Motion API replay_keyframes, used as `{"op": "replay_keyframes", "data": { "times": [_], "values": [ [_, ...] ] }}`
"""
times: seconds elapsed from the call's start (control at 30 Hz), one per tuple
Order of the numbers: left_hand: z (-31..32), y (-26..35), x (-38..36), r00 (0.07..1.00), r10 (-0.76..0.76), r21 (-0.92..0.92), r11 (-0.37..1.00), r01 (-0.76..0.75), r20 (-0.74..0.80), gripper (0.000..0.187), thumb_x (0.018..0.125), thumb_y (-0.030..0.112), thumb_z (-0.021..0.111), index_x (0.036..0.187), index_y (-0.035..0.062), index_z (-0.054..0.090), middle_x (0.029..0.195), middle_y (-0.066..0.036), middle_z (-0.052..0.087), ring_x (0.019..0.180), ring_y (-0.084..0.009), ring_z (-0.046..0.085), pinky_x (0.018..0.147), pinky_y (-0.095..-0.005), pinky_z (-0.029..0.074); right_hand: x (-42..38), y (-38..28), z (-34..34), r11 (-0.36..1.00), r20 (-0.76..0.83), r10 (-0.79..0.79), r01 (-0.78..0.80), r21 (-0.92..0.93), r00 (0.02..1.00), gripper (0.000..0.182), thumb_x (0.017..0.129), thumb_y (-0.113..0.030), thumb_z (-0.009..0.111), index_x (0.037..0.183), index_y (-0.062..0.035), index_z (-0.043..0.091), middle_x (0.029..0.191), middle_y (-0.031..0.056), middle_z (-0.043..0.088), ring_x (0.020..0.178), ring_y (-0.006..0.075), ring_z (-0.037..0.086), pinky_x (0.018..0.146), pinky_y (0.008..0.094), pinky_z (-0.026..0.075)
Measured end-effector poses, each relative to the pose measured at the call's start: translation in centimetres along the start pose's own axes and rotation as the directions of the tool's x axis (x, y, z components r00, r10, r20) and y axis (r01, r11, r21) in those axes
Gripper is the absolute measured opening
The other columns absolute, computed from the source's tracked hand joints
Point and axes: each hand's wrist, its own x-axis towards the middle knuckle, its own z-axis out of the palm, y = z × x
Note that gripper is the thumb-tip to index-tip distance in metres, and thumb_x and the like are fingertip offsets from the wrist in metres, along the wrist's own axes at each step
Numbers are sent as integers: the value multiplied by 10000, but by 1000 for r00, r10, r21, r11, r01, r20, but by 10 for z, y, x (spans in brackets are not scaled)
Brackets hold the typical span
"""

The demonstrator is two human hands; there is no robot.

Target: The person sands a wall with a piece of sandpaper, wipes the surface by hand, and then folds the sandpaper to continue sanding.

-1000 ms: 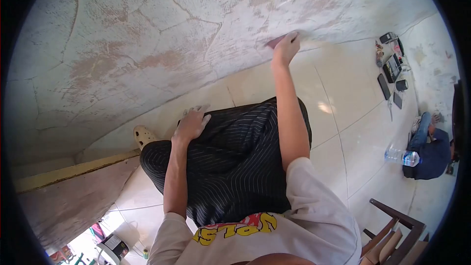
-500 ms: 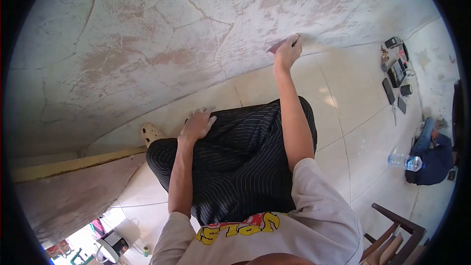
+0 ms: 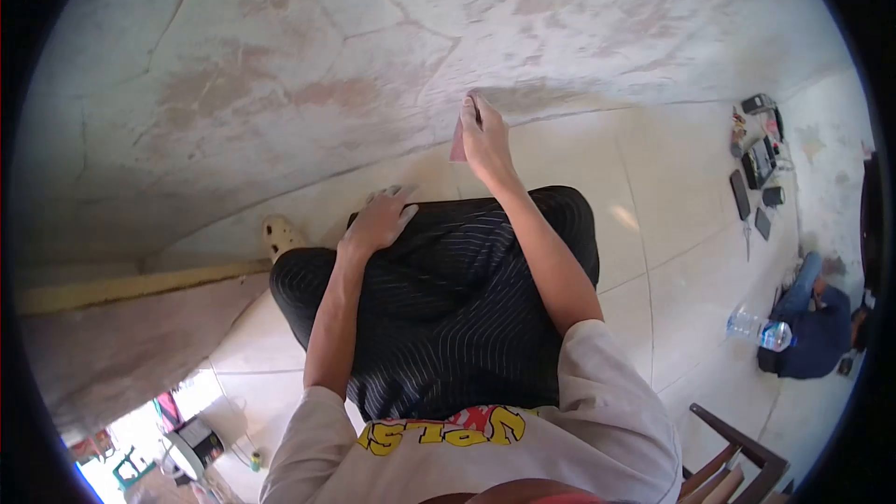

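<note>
In the head view my right hand is closed around a reddish sheet of sandpaper, near the foot of the wall. The wall is whitish, with cracks and patchy brown areas. Part of the sheet hangs out on the left side of the hand; the rest is hidden by the fingers. My left hand lies over the knee of the dark striped trousers, its dusty fingers stretched out and holding nothing.
Pale floor tiles run along the wall. Several small items, including a black box, lie at the right. A water bottle stands near a seated person. A wooden chair is at lower right, a bucket at lower left.
My right hand has moved left and slightly down along the wall's foot with the sandpaper, which now hangs more upright. My left hand stays on the knee.
</note>
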Motion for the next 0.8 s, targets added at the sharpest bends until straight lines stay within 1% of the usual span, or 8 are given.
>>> {"op": "replay_keyframes", "data": {
  "times": [0.07, 0.13, 0.23, 0.43, 0.5, 0.6, 0.7, 0.8],
  "values": [
    [1, 1, -1, 994, 70, 3, 998, -70, -84, 502, 976, 303, 526, 1418, 80, 446, 1387, -242, 497, 1289, -447, 444, 1098, -528, 330, 0, 10, 15, 987, -56, -162, 163, 5, 985, 408, 1012, -252, 483, 1220, 86, 580, 856, 216, 674, 791, 266, 665, 769, 368, 505],
    [-7, 9, -2, 986, 109, -56, 992, -117, -128, 628, 950, 327, 578, 1482, 77, 357, 1444, -269, 428, 1326, -465, 399, 1119, -500, 321, -3, 5, 14, 995, 69, -94, 90, 52, 993, 398, 998, -239, 516, 1203, 94, 590, 878, 212, 674, 833, 251, 666, 789, 365, 497],
    [-17, 27, -3, 966, 123, -208, 963, -172, -228, 765, 919, 346, 633, 1519, 50, 262, 1476, -282, 378, 1363, -445, 367, 1138, -478, 306, -2, 17, 20, 962, 68, -271, 269, 48, 960, 352, 987, -228, 536, 1121, 86, 622, 810, 180, 660, 730, 223, 638, 724, 360, 499],
    [-12, 31, -4, 881, 214, -209, 922, -324, -422, 858, 898, 362, 671, 1514, -14, 207, 1456, -275, 402, 1309, -431, 439, 1104, -470, 356, -9, 18, 29, 998, 404, -40, 21, 53, 914, 259, 967, -218, 565, 902, 29, 610, 713, 85, 595, 640, 115, 529, 578, 307, 445],
    [-19, 33, -8, 943, 57, -281, 947, -155, -327, 758, 919, 336, 645, 1492, 9, 272, 1304, -274, 546, 1120, -453, 574, 971, -504, 454, -15, 20, 38, 992, 464, -57, -1, 124, 884, 261, 966, -231, 571, 887, 13, 622, 725, 47, 594, 646, 86, 519, 558, 291, 432],
    [-29, 35, -12, 943, -23, -313, 946, -87, -332, 593, 944, 286, 597, 1432, 34, 374, 1086, -261, 651, 932, -460, 629, 835, -525, 492, -24, 19, 49, 981, 462, -115, 28, 190, 879, 284, 969, -257, 574, 877, 6, 631, 713, 20, 583, 617, 91, 505, 534, 293, 429],
    [-17, 21, -5, 879, 20, -337, 919, -204, -476, 451, 940, 227, 612, 1318, 6, 506, 921, -252, 677, 815, -445, 637, 747, -482, 500, -34, 6, 45, 957, 478, 0, -139, 254, 878, 303, 968, -271, 586, 873, 14, 627, 705, 5, 568, 611, 92, 499, 556, 277, 431],
    [-20, 24, -5, 895, -49, -347, 930, -121, -444, 377, 932, 197, 613, 1240, -13, 554, 916, -245, 675, 775, -442, 621, 755, -455, 508, -37, 22, 40, 965, 373, 56, -146, 220, 926, 305, 958, -273, 611, 879, 21, 631, 711, 20, 583, 631, 101, 516, 590, 288, 443]
  ]
}}
